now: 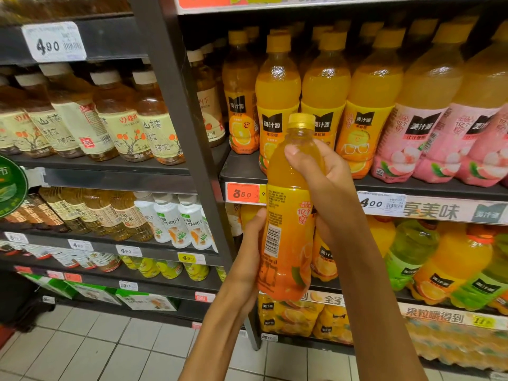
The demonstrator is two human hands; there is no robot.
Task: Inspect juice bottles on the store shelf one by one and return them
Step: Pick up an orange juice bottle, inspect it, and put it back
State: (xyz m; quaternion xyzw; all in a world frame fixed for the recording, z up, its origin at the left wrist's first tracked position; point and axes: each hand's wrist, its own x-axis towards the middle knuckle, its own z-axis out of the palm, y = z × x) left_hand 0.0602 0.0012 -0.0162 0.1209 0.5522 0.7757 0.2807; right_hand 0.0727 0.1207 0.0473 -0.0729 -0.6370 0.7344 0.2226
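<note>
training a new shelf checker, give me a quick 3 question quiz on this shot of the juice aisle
1. True or false: the orange juice bottle is held off the shelf by both hands.
2. Which hand grips the bottle near its neck? A) left hand B) right hand C) neither
3. Fill in: the side of the held bottle turned toward the camera shows a white ____ patch.

Key
1. True: it is held in front of the shelf, upright, tilted a little.
2. B: the right hand wraps the upper part just below the yellow cap; the left hand holds the lower body.
3. Barcode.
</note>
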